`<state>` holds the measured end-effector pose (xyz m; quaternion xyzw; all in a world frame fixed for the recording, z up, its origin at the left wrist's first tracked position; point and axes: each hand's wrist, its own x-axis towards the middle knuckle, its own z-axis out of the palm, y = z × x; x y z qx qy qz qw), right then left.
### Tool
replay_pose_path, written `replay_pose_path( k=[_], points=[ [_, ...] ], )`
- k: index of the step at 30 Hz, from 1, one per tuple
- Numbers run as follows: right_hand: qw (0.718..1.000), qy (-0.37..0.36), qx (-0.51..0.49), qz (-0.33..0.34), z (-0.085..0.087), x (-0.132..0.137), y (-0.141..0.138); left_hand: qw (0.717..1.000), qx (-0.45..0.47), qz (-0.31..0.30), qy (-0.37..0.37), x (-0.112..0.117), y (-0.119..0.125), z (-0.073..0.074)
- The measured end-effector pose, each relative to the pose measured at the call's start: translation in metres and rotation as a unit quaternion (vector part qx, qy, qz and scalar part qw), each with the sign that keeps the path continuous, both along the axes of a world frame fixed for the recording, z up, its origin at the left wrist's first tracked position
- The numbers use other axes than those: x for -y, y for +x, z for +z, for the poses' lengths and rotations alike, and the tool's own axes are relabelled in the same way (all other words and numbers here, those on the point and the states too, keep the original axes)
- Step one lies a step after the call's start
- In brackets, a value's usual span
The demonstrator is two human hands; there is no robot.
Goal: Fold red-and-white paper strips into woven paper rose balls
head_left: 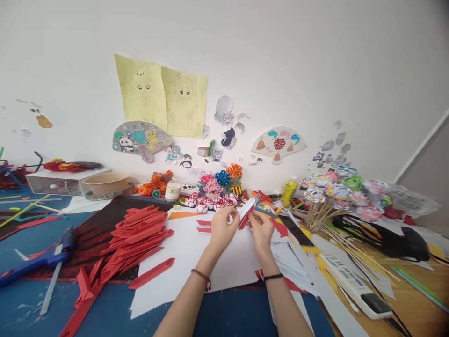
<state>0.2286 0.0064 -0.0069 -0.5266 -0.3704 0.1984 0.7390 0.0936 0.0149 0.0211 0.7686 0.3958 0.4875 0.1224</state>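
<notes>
Above a white paper sheet [231,267], my left hand [223,228] and my right hand [262,230] are close together. Between them is a folded paper piece [247,211], white on one side and red on the other. Both hands pinch it, thumb against fingers; the exact folds are too small to make out. Left of my hands lie two narrow red strips [204,226] on the sheet. Farther left is a heap of folded red paper strips [140,236], with a single strip [152,273] apart from it.
A blue glue gun [58,252] lies at left. Red-and-white paper balls [210,202], a jar [172,191] and a yellow bottle [289,192] stand along the wall. At right are paper flowers on sticks [336,192] and a white power strip [354,285] with its cable.
</notes>
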Motion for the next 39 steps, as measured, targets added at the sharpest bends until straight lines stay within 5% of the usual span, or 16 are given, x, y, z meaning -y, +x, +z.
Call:
replay_pose_path(
  k=[10,19,30,39],
  points=[
    [0.997,0.004,0.039,0.066,0.001,0.0,-0.005,0.965,-0.24,0.043,0.095,0.003,0.002,-0.009],
    [0.996,0.022,0.035,0.082,-0.001,-0.003,-0.002,0.941,-0.31,-0.027,0.133,0.001,-0.005,-0.005],
    [0.995,0.007,0.028,0.093,-0.004,-0.004,0.008,0.934,-0.34,-0.006,0.114,-0.001,-0.008,-0.004],
    [0.986,0.01,-0.006,0.169,0.0,0.0,-0.001,0.937,-0.335,0.027,0.096,-0.002,-0.007,-0.007]
  ],
)
